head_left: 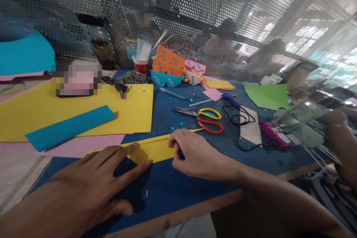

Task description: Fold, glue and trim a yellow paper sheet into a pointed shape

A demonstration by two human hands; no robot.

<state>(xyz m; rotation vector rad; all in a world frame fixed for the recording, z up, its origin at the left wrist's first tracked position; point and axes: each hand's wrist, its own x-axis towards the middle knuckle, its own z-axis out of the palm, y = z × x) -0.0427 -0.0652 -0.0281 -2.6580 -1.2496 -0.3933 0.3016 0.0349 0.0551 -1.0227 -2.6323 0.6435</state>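
A strip of yellow paper (156, 149) lies on the blue tabletop, its far long edge folded over in a narrow band. My left hand (96, 178) rests with fingers spread, two fingertips touching the strip's left part. Over the right part, my right hand (195, 152) is curled, its fingers bent down against the paper; whether it pinches the strip is hidden. Just beyond the right hand, scissors (199, 115) with one yellow and one red handle lie with blades slightly apart. A folded blue paper strip (69, 126) lies on a large yellow sheet (136, 111) at the left.
Cut orange paper shapes (169, 61) with blue dots stand at the back beside a red-and-white cup (141, 65). Keys (121, 89) lie on the yellow sheet. A blue glue gun (230, 100) trails a black cord toward a pink power strip (276, 134). Another person's arm (338, 141) is at right.
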